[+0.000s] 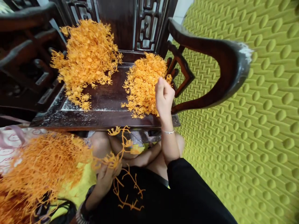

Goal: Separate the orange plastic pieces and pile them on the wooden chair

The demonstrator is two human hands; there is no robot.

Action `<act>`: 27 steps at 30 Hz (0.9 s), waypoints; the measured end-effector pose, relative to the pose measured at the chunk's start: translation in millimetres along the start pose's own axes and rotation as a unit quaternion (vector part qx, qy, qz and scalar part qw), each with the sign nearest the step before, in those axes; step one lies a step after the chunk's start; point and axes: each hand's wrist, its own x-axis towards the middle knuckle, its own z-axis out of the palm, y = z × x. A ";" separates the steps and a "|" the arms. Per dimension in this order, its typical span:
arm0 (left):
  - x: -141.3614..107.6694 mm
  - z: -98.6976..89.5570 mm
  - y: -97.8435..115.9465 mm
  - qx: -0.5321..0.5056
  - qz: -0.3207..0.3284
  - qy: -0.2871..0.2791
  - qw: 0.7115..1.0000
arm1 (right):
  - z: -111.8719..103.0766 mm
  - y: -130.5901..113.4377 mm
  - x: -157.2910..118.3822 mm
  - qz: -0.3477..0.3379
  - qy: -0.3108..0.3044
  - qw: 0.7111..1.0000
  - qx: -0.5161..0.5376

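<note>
My left hand [106, 175] is low over my lap, its fingers wrapped round a few orange plastic sprigs [127, 143]. Some of these branch upward with small claw-like tips; thinner bare stems [132, 205] dangle below the hand. My right hand [164, 96] is closed in a fist at the near right side of a pile of small orange plastic pieces [144, 84]. Whatever lies inside that fist is hidden. A larger pile of the same orange pieces [90, 53] rests on the left of the dark wooden seat [107, 99].
A big tangled heap of thin orange stems [51, 165] lies at lower left, beside a white printed cloth [9, 152]. The chair's curved wooden armrest [224, 68] juts out at right. A yellow-green dimpled cover [245, 146] fills the right side.
</note>
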 end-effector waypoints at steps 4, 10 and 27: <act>3.5 15.0 1.9 -0.018 0.041 0.001 0.999 | 20.6 27.8 22.4 -0.011 -0.102 0.975 -0.197; 3.9 16.6 -0.1 -0.035 0.074 -0.026 0.996 | 38.6 43.2 27.3 -0.056 -0.185 0.936 -0.295; -6.6 23.5 11.1 -0.057 0.070 -0.043 0.995 | -24.5 -48.4 -101.8 0.161 -0.521 0.683 0.487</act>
